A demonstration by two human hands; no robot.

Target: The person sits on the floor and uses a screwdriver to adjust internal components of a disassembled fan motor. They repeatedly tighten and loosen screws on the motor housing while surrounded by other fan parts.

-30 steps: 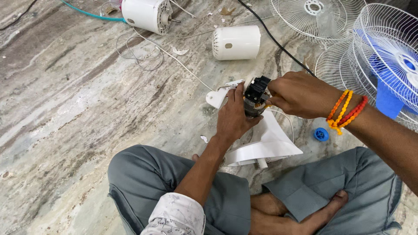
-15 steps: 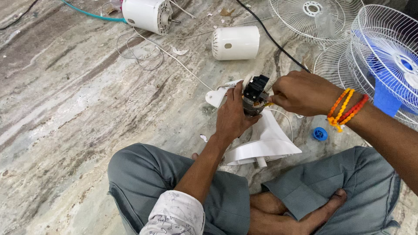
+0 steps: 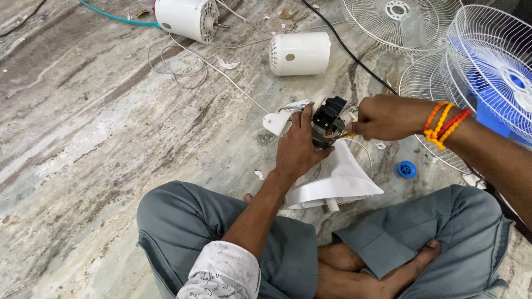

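Note:
My left hand (image 3: 297, 145) grips a small fan motor (image 3: 326, 124), dark metal with a black block on top, and holds it above a white plastic fan base (image 3: 338, 180) on the floor. My right hand (image 3: 388, 116), with orange and red threads on the wrist, pinches a thin yellow-handled tool (image 3: 349, 134) whose tip meets the right side of the motor. Most of the tool is hidden inside the fist. A white plastic bracket (image 3: 276, 120) lies just behind my left hand.
On the marble floor lie a white cylindrical motor cover (image 3: 299, 53), a second white motor (image 3: 185, 19), loose white wires (image 3: 177, 69), a black cable (image 3: 354, 55), wire fan guards (image 3: 487, 61) with a blue blade, and a blue cap (image 3: 407, 169). My crossed legs fill the bottom.
My right hand has drawn slightly to the right, away from the motor, so the yellow tool shows between them. My left hand keeps the motor in place.

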